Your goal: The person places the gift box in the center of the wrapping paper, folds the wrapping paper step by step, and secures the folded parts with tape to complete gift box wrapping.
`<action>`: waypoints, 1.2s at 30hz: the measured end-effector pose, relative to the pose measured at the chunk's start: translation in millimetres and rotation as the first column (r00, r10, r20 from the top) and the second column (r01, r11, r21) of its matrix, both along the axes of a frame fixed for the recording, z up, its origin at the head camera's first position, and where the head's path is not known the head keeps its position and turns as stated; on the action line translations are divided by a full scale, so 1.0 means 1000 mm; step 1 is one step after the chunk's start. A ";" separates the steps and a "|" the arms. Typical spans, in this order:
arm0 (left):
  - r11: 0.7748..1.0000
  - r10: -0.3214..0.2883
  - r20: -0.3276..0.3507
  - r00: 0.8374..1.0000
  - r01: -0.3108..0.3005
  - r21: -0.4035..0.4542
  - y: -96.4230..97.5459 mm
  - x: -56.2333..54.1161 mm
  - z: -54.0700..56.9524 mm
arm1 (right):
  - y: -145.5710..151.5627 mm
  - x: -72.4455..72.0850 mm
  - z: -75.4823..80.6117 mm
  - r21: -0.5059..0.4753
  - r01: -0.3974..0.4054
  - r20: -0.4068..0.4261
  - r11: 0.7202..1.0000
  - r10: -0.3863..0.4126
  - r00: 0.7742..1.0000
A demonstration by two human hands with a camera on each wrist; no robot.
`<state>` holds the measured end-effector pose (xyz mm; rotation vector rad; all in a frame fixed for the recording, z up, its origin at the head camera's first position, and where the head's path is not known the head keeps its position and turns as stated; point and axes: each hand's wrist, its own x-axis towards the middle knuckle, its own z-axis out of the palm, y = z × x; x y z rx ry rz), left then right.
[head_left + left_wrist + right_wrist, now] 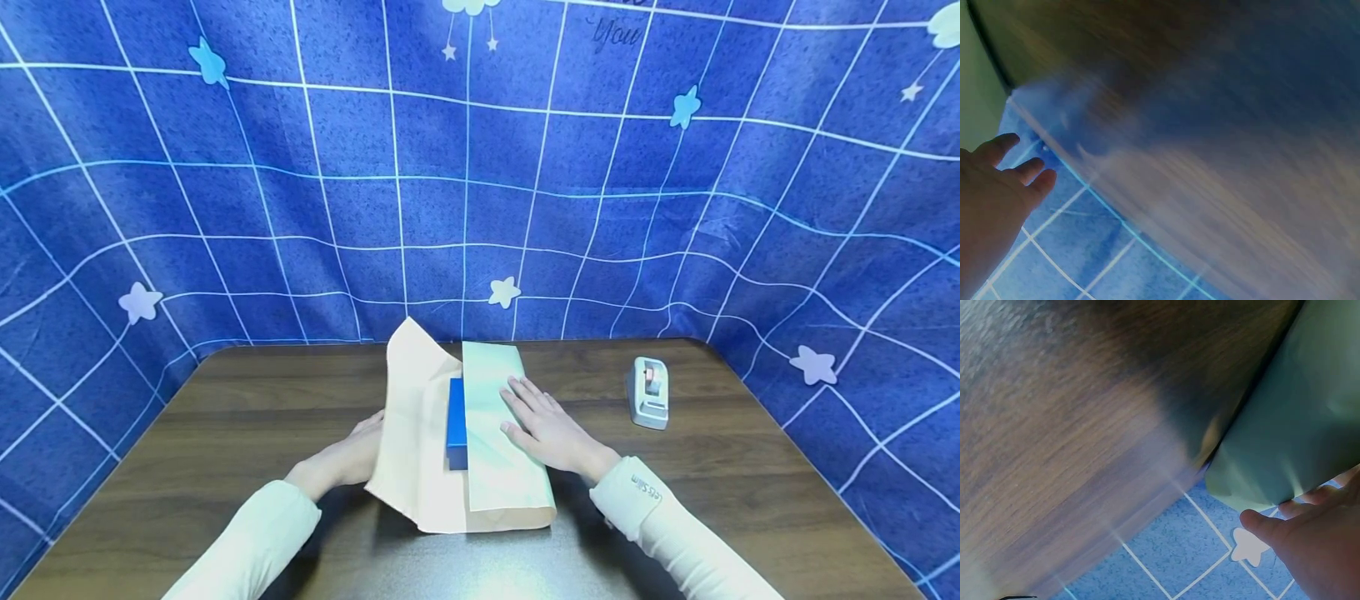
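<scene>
A blue box (457, 425) lies on a sheet of wrapping paper (442, 500), cream inside and pale green outside. The paper's right side is folded over part of the box. On that folded flap (491, 433) my right hand (555, 429) rests with its fingers extended. The paper's left side (408, 417) stands raised, tilted up beside the box. Behind it, my left hand (348, 458) has its fingertips partly hidden in the head view. In the left wrist view, the left hand (997, 200) shows loosely extended fingers near the paper's green outer side (982, 75).
A pale blue tape dispenser (649, 393) stands on the brown wood-grain table (285, 392), right of the paper. Behind the table and along its sides hangs a blue curtain (435, 208) with white grid lines and stars.
</scene>
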<state>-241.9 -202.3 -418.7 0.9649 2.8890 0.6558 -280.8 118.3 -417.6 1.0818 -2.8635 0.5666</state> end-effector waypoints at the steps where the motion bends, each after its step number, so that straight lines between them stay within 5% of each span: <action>1: 1.000 0.005 -0.001 1.000 -0.005 0.000 0.003 -0.001 -0.001 | 0.000 0.000 0.000 0.001 0.000 0.001 1.000 0.000 1.000; 11: 0.992 0.123 0.086 0.989 -0.126 0.021 0.028 -0.010 -0.005 | 0.000 0.000 0.000 0.001 0.008 -0.005 1.000 -0.008 1.000; 21: 0.995 0.099 0.032 0.995 -0.100 0.021 0.049 -0.006 -0.006 | -0.002 0.002 0.002 -0.002 0.013 -0.011 1.000 -0.013 1.000; 36: 0.994 0.109 0.058 0.992 -0.110 0.012 0.064 -0.006 -0.003 | -0.002 0.000 -0.002 0.019 0.028 -0.020 0.999 -0.028 0.999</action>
